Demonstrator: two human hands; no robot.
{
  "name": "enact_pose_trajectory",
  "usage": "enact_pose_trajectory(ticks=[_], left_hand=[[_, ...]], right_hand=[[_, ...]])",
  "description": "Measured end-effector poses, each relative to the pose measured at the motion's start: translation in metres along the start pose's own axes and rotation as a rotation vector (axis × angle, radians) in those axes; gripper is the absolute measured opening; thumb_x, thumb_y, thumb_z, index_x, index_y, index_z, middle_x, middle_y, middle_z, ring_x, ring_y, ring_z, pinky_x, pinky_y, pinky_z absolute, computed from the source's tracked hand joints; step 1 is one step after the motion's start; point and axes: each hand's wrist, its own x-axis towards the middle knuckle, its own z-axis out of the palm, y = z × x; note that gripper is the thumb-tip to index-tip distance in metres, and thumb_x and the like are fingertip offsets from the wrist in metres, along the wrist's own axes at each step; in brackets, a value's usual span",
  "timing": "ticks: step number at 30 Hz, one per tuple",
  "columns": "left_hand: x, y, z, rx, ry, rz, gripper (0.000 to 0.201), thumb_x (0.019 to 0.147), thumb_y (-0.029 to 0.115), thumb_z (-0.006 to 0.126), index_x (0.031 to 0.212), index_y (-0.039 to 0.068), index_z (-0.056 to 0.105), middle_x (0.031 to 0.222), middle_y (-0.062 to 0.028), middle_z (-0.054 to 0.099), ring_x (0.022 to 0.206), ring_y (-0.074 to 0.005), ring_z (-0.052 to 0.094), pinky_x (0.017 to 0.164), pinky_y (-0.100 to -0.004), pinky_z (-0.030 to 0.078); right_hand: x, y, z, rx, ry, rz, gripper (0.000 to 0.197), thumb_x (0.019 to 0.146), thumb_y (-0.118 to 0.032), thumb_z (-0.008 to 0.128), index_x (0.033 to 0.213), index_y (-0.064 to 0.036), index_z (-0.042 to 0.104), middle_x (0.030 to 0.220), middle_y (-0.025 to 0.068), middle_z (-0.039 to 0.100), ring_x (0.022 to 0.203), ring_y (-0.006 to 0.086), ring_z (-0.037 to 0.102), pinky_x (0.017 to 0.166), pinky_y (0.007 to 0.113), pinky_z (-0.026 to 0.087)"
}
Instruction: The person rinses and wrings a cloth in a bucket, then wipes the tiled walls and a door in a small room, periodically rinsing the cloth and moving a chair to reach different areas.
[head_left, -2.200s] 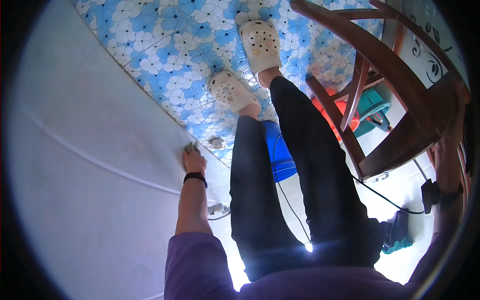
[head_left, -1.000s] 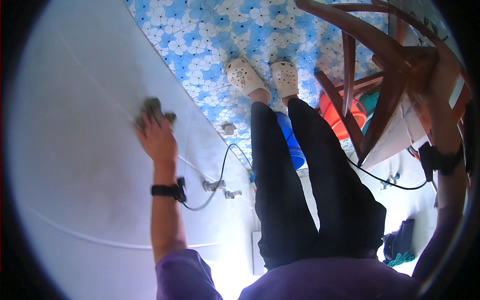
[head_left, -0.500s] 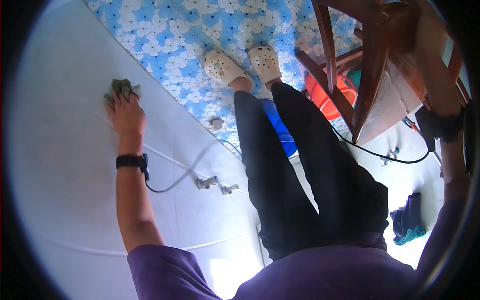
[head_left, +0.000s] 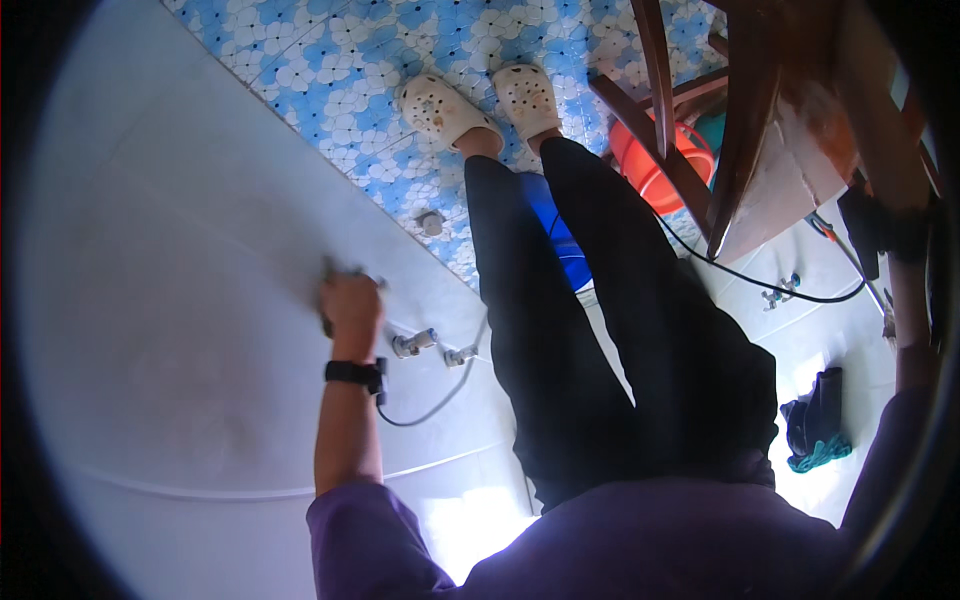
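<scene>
Cloth (head_left: 329,268) has been brought nearer and rightward along the left wall (head_left: 180,300), toward the taps (head_left: 413,343); a different patch is likely covered now. Hands are apart: left hand (head_left: 352,305) is clamped on the cloth; right hand (head_left: 882,120) is by the chair (head_left: 745,145), grip can't be told.

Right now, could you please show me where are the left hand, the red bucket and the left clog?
Left hand (head_left: 352,306): head view, middle of its back, blurred.
Red bucket (head_left: 690,150): head view, inner wall.
Left clog (head_left: 438,108): head view, on its upper.
</scene>
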Motion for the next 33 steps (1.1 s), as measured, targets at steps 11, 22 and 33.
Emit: enact_pose_trajectory(ticks=[11, 22, 33], left_hand=[[-0.024, 0.054, 0.062, -0.511, -0.39, -0.125, 0.026, 0.075, 0.02, 0.054, 0.095, 0.008, 0.064, 0.104, -0.0137, 0.06, 0.1, -0.0326, 0.055, 0.089, -0.0402, 0.042], [-0.108, 0.011, -0.143, -2.402, 0.361, -0.032, 0.048, 0.062, -0.009, 0.044, 0.109, -0.002, 0.05, 0.1, -0.009, 0.057, 0.094, -0.0209, 0.055, 0.085, -0.0311, 0.041], [-0.279, 0.022, -0.303, -1.936, 0.835, 0.212, 0.044, 0.071, -0.01, 0.049, 0.115, -0.003, 0.047, 0.111, -0.0104, 0.054, 0.103, -0.0198, 0.052, 0.09, -0.0314, 0.04]], right_hand=[[-0.178, -0.181, 0.233, 0.252, -0.73, -0.232, 0.026, 0.079, -0.019, 0.044, 0.1, -0.008, 0.056, 0.095, 0.0152, 0.056, 0.092, 0.0322, 0.052, 0.08, 0.041, 0.04], [0.011, -0.08, -0.015, -0.135, 0.237, 0.439, 0.033, 0.088, -0.029, 0.04, 0.112, -0.0107, 0.053, 0.128, 0.0203, 0.034, 0.117, 0.0314, 0.034, 0.093, 0.046, 0.032], [-0.011, -0.021, -0.074, 1.619, -0.111, 0.733, 0.054, 0.086, -0.051, 0.035, 0.121, -0.0125, 0.046, 0.125, 0.0135, 0.046, 0.118, 0.0265, 0.039, 0.092, 0.049, 0.029]])
